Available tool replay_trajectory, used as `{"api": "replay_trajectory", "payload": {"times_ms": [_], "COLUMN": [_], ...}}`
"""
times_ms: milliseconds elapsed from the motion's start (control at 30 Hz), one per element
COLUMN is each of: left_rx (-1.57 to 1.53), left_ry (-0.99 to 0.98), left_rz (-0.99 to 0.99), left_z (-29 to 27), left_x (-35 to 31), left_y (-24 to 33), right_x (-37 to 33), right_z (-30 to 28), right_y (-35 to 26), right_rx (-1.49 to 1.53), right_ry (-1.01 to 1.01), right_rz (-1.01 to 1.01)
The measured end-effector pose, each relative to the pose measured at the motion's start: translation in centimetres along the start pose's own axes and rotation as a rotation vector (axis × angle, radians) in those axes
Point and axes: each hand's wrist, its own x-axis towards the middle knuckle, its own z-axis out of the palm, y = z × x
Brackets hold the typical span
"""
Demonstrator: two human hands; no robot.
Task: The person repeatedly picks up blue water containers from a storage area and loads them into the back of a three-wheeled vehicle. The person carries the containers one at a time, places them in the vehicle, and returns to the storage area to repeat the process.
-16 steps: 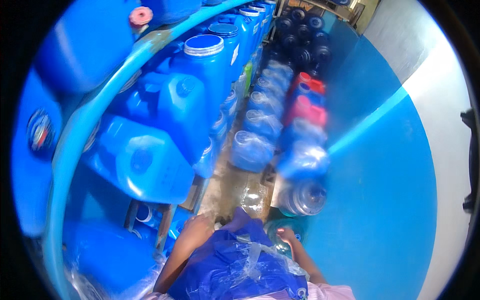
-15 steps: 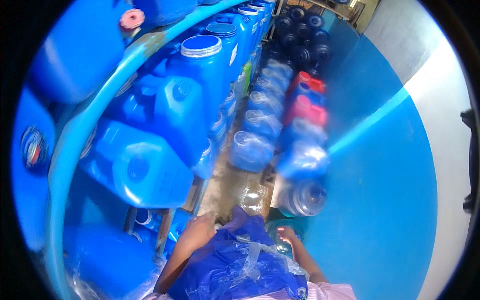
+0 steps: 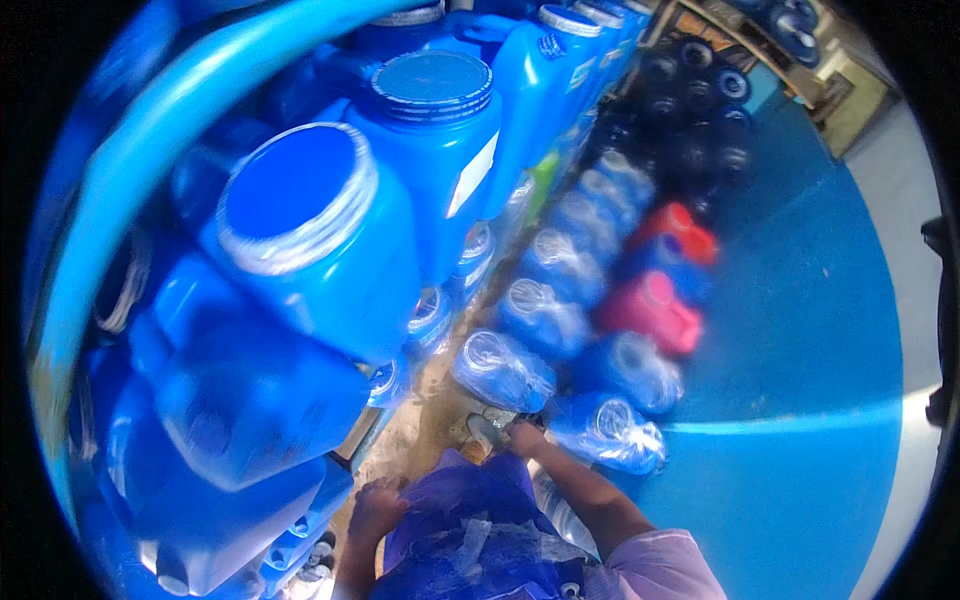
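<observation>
My left hand point(image 3: 378, 507) hangs beside my blue apron point(image 3: 470, 545), close to the stacked jugs on the left. Its fingers look loosely bent, and I see nothing in them. My right hand point(image 3: 524, 438) reaches forward over the aisle, low in front of a plastic-wrapped blue container point(image 3: 505, 370). Next to its fingertips is a greyish-white thing point(image 3: 485, 432) that I cannot make out. Blur hides whether those fingers hold anything. Also close to the right hand is another wrapped blue container point(image 3: 608, 432).
Blue jugs point(image 3: 250, 400) and wide-mouthed drums point(image 3: 435, 150) crowd the left side behind a light-blue curved rail point(image 3: 170, 120). Red containers point(image 3: 655, 310) stand among the wrapped row. Dark round bottles point(image 3: 695, 110) fill the far end. A blue wall point(image 3: 790, 330) bounds the right.
The view has shifted forward along the aisle and tilted. My right hand has moved from beside the apron to ahead of it. The left hand stays low at my side.
</observation>
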Motion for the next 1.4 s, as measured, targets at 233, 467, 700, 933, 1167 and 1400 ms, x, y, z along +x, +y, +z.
{"api": "replay_trajectory", "payload": {"times_ms": [233, 467, 700, 933, 1167, 1400], "left_rx": [-0.206, -0.279, -0.318, -0.403, -0.481, -0.636], "left_ry": [-0.093, -0.258, -0.211, -0.160, -0.021, 0.196], "left_rz": [0.164, -0.097, -0.219, -0.246, -0.294, -0.391], "left_z": [7.1, 6.9, 7.9, 8.8, 10.7, 17.7], "left_x": [5.8, 6.9, 6.8, 5.3, 1.2, -7.1], "left_y": [9.6, 11.4, 11.5, 10.6, 9.4, 8.6], "right_x": [15.1, 21.2, 23.0, 24.5, 23.1, 15.9], "right_z": [-4.8, -0.1, 2.3, 4.0, 9.0, 8.2], "right_y": [6.0, 10.2, 14.7, 15.9, 10.2, 3.2], "right_rx": [-0.110, -0.050, 0.069, -0.001, -0.105, -0.387], "right_ry": [0.142, 0.115, -0.196, -0.176, -0.293, -0.460], "right_rz": [-0.006, 0.404, 0.300, 0.291, 0.224, 0.073]}}
